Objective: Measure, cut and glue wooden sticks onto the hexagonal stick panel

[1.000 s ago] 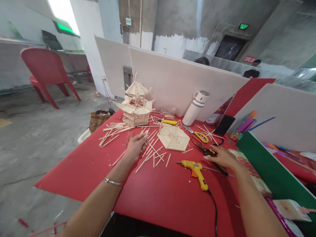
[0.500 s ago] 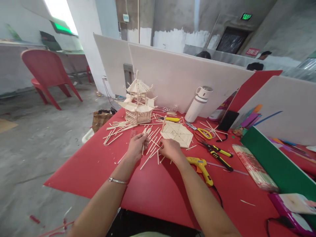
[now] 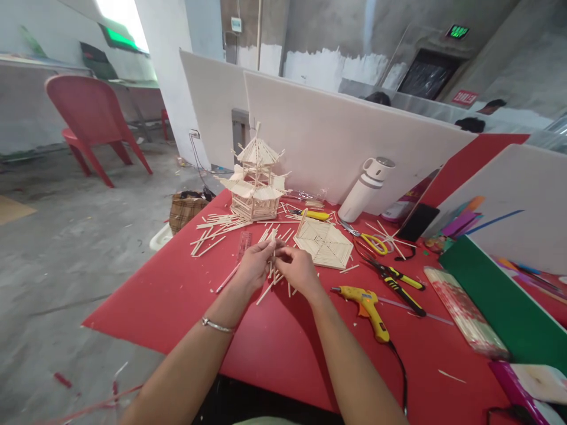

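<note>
My left hand (image 3: pixel 257 262) is closed on thin wooden sticks (image 3: pixel 273 236), whose tips poke up past the fingers. Pressed close beside it, my right hand (image 3: pixel 296 267) pinches at the same sticks; how many each hand has is hidden by the fingers. Loose wooden sticks (image 3: pixel 264 293) lie on the red tabletop under and around both hands. Just right of the hands rests a flat polygonal panel (image 3: pixel 325 245) made of sticks, with a short upright post at its left corner. Behind stands a tiered stick pagoda (image 3: pixel 256 177).
Right of my hands lie a yellow glue gun (image 3: pixel 365 307) with a cord, black-yellow pliers (image 3: pixel 398 283) and yellow-handled scissors (image 3: pixel 370 239). A white flask (image 3: pixel 365 189) stands at the back. A bag of sticks (image 3: pixel 465 310) lies by a green board (image 3: pixel 505 301). White panels (image 3: pixel 345 136) close off the back.
My right hand has moved left from the loose sticks to meet my left hand at the sticks it holds. The view has shifted slightly, and the glue gun's nozzle now shows.
</note>
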